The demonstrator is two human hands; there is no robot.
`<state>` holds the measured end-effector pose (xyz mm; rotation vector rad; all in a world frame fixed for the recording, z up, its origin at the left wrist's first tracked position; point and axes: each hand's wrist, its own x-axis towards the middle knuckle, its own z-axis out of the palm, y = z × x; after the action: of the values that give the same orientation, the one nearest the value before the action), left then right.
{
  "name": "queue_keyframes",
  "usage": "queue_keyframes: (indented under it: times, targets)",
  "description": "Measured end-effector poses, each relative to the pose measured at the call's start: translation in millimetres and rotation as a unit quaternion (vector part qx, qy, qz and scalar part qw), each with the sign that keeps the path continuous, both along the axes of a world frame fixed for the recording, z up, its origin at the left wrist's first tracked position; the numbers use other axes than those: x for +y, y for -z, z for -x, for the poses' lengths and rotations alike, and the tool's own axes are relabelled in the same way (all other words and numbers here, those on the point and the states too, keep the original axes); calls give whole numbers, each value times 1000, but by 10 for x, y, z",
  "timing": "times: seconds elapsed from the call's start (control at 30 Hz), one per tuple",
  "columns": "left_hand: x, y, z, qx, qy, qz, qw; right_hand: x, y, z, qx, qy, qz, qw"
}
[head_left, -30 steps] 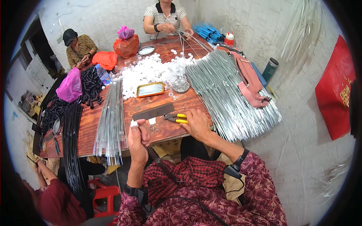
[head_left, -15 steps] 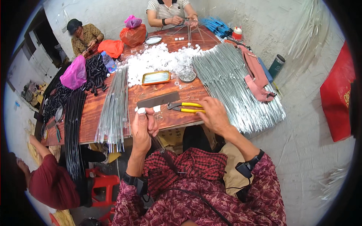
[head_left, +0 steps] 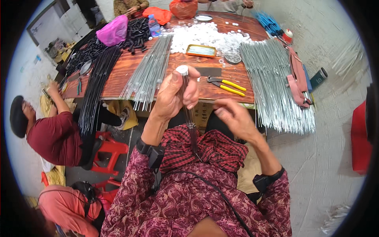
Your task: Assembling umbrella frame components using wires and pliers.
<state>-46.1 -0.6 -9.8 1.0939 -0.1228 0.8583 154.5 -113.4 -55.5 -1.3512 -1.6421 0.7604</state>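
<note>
My left hand (head_left: 173, 93) is closed round a bundle of thin metal ribs (head_left: 190, 114), which hangs down toward my lap like a folded umbrella frame. A round white cap (head_left: 182, 70) tops the bundle, just above my thumb and fingers. Over the table's front edge, my right hand (head_left: 236, 118) is empty, with its fingers loosely bent and apart. Yellow-handled pincers (head_left: 226, 85) lie on the table beyond it, not touched by either hand. Behind my left hand, a flat dark bar (head_left: 209, 72) is partly hidden.
Metal rods lie in a left bunch (head_left: 148, 73) and a wide right stack (head_left: 272, 79). White plastic pieces (head_left: 197, 35) are heaped behind a shallow tray (head_left: 201, 50). Black rods (head_left: 98, 87) overhang the left edge. Co-workers sit around; one wears a maroon shirt (head_left: 55, 132).
My view has shifted, so the table appears farther up and right. My right hand has come away from the pincers toward me. My left hand keeps the capped bundle, now raised off the table.
</note>
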Motion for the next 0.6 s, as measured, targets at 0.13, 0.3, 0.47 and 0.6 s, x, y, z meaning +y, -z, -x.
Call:
queue_keyframes:
  times: [0.13, 0.3, 0.47, 0.6]
  targets:
    - [-75, -42, 67, -36, 15, 4, 999, -14, 90, 560, 37, -130, 63, 989]
    - [-168, 11, 152, -45, -5, 15, 999, -5, 225, 838, 29, -162, 59, 985]
    - [-144, 12, 159, -40, -12, 21, 999, 6, 263, 823, 64, -174, 107, 977]
    - [0, -261, 195, -45, -87, -4, 995, 164, 189, 812, 117, -197, 42, 972]
